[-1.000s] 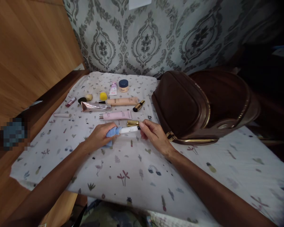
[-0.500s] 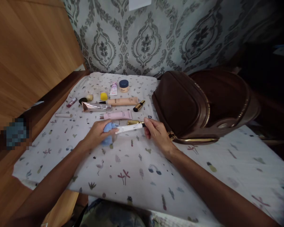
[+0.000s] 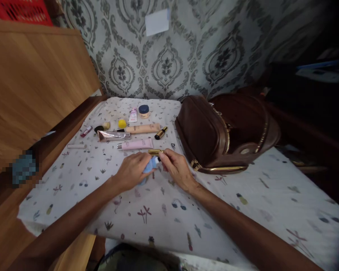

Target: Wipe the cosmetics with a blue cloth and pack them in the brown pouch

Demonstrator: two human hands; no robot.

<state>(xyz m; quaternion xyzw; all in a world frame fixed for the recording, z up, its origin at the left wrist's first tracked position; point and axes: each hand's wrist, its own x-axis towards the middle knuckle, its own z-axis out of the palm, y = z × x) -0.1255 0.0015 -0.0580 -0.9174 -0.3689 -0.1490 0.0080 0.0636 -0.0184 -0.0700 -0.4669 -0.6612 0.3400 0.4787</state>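
Note:
My left hand (image 3: 132, 171) is closed around a light blue cloth (image 3: 150, 165), which is wrapped over a slim white tube (image 3: 157, 160). Only a short piece of the tube shows between my hands. My right hand (image 3: 177, 168) pinches the tube's dark-capped end between thumb and fingers. Just behind my fingertips a gold cosmetic tube (image 3: 154, 152) lies on the cloth-covered table. Beyond it rest a pink squeeze tube (image 3: 137, 144), a shiny rose-silver tube (image 3: 113, 136), a peach tube (image 3: 144, 128) and a black-and-gold lipstick-like case (image 3: 161, 133).
A brown leather backpack (image 3: 203, 131) lies on the right, its gold zipper partly open. At the back stand a dark-lidded jar (image 3: 144, 111) and a small white-pink tube (image 3: 133, 115). A yellow item (image 3: 122, 123) and a brush (image 3: 99, 130) lie left. A wooden panel (image 3: 39, 71) borders the left.
My left hand has slid the blue cloth along the white tube toward my right hand, covering most of it. The view has tilted up, showing more wall.

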